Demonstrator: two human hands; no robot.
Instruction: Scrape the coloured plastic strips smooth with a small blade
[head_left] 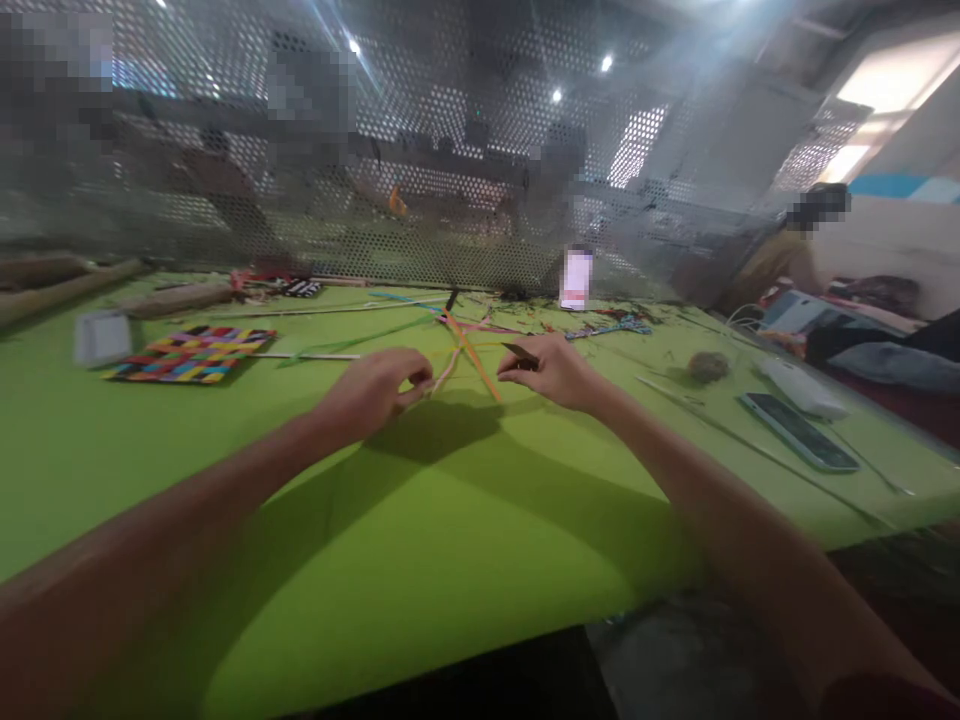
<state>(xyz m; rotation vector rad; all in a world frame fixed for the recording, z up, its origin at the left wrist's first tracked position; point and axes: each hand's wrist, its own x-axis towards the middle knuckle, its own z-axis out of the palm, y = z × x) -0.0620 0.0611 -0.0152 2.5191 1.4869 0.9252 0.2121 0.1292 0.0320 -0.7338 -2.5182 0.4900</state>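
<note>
Several coloured strips cross in a loose star at the middle of the green table. Among them are an orange strip (474, 360), a pale pink strip (448, 372), green strips (360, 340) and a short black strip (451, 299). My left hand (386, 390) is just left of the crossing, thumb and fingers pinched at the near end of the pale pink strip. To the right of the orange strip, my right hand (553, 370) is closed with a dark, flat, pointed strip (520, 352) sticking out between its fingers; the strip's other end is hidden.
A multicoloured woven mat (199, 355) and a white box (103, 338) lie at left. A phone (799, 432), a white device (804, 388) and a brown ball (709, 367) lie at right. Behind stands a perforated metal screen (450, 180); a lit phone (577, 278) leans near it.
</note>
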